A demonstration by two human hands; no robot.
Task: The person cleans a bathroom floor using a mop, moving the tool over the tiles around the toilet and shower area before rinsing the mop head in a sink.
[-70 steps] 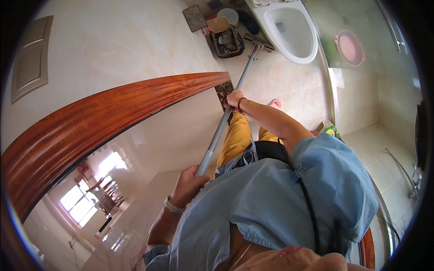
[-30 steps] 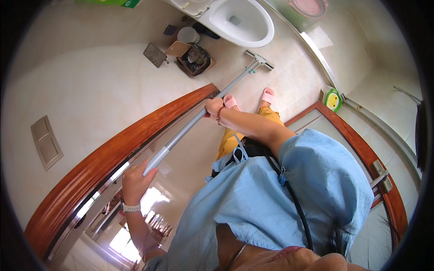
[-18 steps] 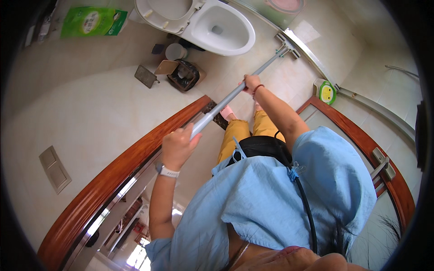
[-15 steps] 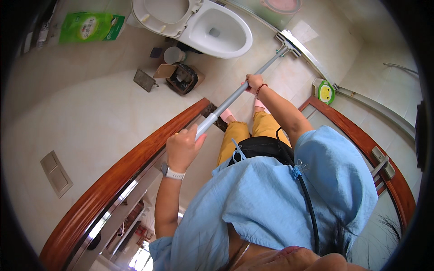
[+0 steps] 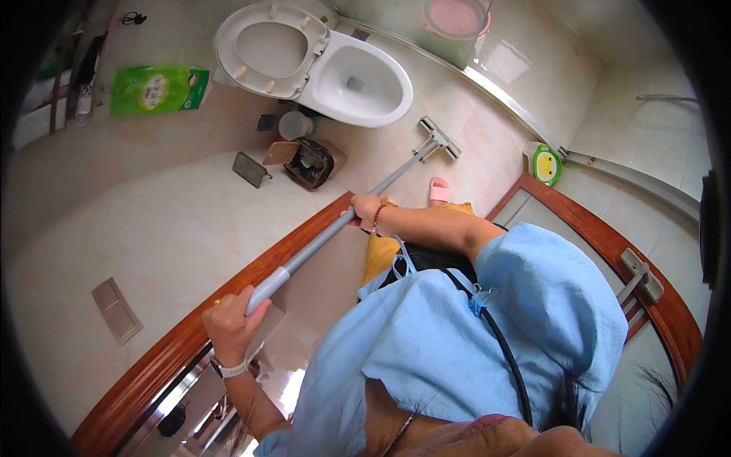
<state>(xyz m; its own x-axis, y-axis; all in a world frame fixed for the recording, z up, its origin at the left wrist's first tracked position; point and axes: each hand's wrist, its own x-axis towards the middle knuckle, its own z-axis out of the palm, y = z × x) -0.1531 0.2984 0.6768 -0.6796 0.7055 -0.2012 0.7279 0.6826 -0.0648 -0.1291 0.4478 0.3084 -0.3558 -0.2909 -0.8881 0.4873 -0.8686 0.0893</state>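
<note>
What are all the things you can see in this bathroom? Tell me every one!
White toilet: one, seat lid up, top middle.
Green plastic packet: one, top left, by the wall.
Small dark bin with brown liner: one, on the floor below the toilet.
Long grey mop pole: one, slanting from lower left up to its flat head on the floor tiles.
Pink basin: one, top edge.
Green and yellow round thing: one, right, on the floor.
Pink slipper: one, on a foot.
Brown wooden door frame: one, curving across.
Left hand: grips the pole's near end.
Right hand: grips the pole midway.
</note>
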